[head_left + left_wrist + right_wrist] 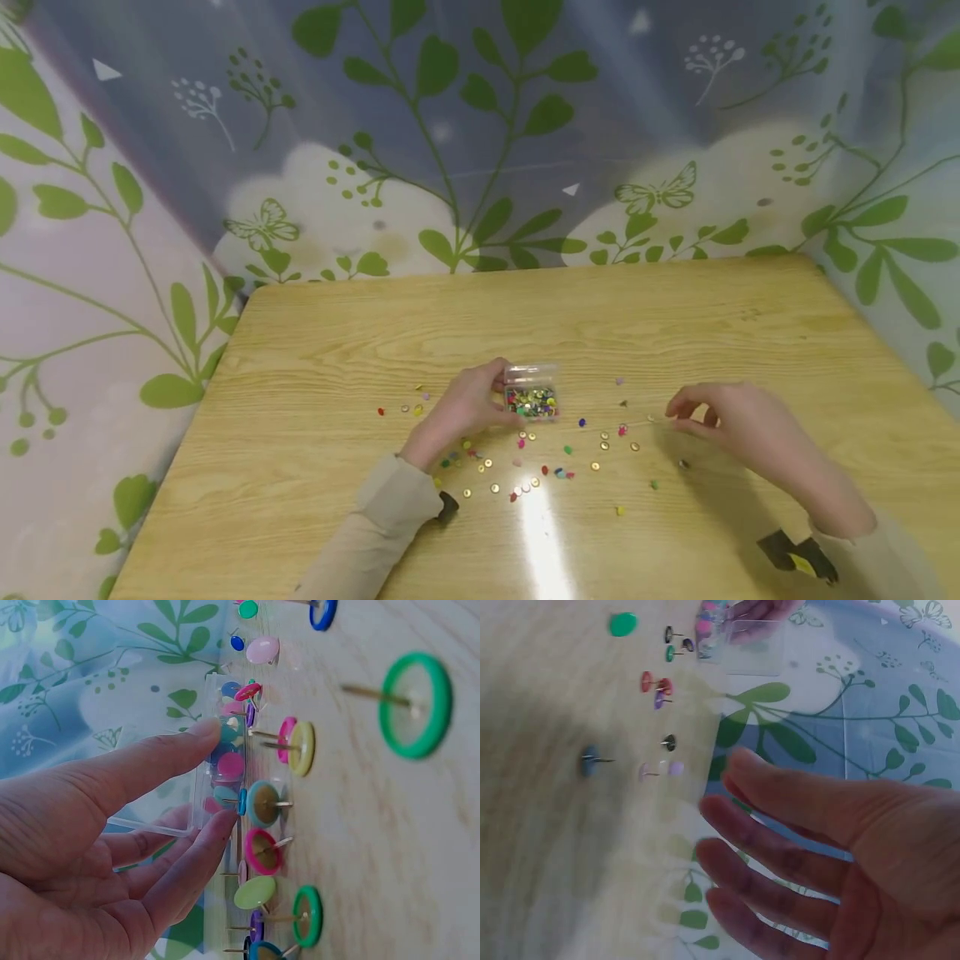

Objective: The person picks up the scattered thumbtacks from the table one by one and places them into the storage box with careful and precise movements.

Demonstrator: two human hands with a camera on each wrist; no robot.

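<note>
A small clear plastic box with its lid raised stands on the table, full of colourful thumbtacks. My left hand grips it from the left; in the left wrist view the thumb and fingers lie on opposite sides of the box. Over the table to the right is my right hand, apart from the box. Its fingers are loosely bent, and nothing shows between them in the right wrist view. The loose tack nearest that hand is a brass-coloured one.
Loose thumbtacks lie scattered in front of the box and to its right, among them a blue one and a yellow one. Several more lie left of the left hand, including a red one. A patterned curtain hangs behind the wooden table.
</note>
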